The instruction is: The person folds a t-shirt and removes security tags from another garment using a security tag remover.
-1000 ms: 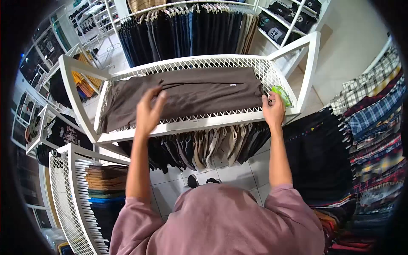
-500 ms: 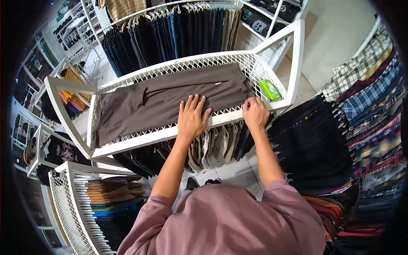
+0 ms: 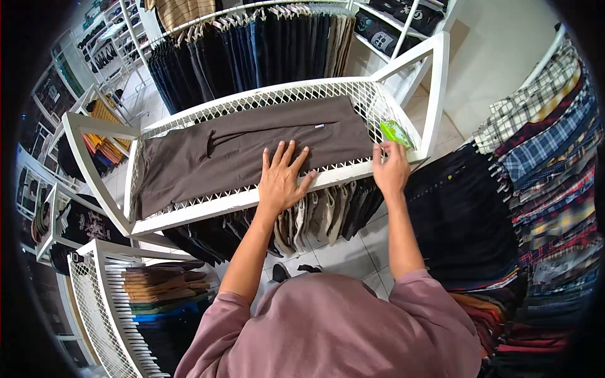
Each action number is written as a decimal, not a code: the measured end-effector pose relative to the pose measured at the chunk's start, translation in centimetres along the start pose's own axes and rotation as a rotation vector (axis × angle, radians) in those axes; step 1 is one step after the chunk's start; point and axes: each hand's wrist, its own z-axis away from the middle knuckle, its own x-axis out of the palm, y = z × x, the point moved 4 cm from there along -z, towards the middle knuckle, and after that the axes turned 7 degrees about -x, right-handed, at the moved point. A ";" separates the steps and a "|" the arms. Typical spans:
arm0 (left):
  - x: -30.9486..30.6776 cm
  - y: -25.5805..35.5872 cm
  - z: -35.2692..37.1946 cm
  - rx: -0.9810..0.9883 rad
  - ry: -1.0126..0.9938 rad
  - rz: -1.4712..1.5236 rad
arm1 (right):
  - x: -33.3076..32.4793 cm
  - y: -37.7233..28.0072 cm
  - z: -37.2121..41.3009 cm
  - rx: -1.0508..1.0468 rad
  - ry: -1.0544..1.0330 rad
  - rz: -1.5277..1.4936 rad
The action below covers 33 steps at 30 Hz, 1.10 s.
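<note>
A dark brown garment point(image 3: 252, 142), folded lengthwise with a small white label, lies flat on the white mesh rack top point(image 3: 214, 205). My left hand point(image 3: 282, 179) rests palm down on its near edge with the fingers spread. At the garment's right end, my right hand point(image 3: 391, 169) hovers over the rack's front rail, its fingers loosely bent and slightly apart. I see no cloth between them. A green packet point(image 3: 396, 133) sits in the rack's right corner, just beyond my right fingertips and partly covered by them.
Hanging trousers point(image 3: 321, 211) fill the space beneath the rack top. More trousers point(image 3: 252, 53) hang on a rail behind it. Checked shirts point(image 3: 535, 142) and dark garments point(image 3: 466, 214) hang to the right. At lower left stands another white rack point(image 3: 104, 302) with hanging clothes.
My right hand has let go of the garment's right edge and shifted right toward the green packet. My left hand stays on the cloth, its fingers a little more spread.
</note>
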 end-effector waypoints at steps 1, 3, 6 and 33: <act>0.2 0.0 0.1 0.017 -0.007 -0.014 | 0.5 -0.9 -0.2 -0.118 0.002 0.012; 0.3 -0.1 0.2 0.045 -0.031 -0.013 | 1.7 -2.3 -0.9 -0.336 -0.067 -0.002; 0.3 0.0 0.2 0.079 -0.053 -0.008 | 3.6 -3.5 -1.9 -0.412 -0.292 -0.143; 7.8 12.1 -8.6 0.178 0.097 0.225 | 18.3 4.2 -16.6 -0.339 -0.545 -0.060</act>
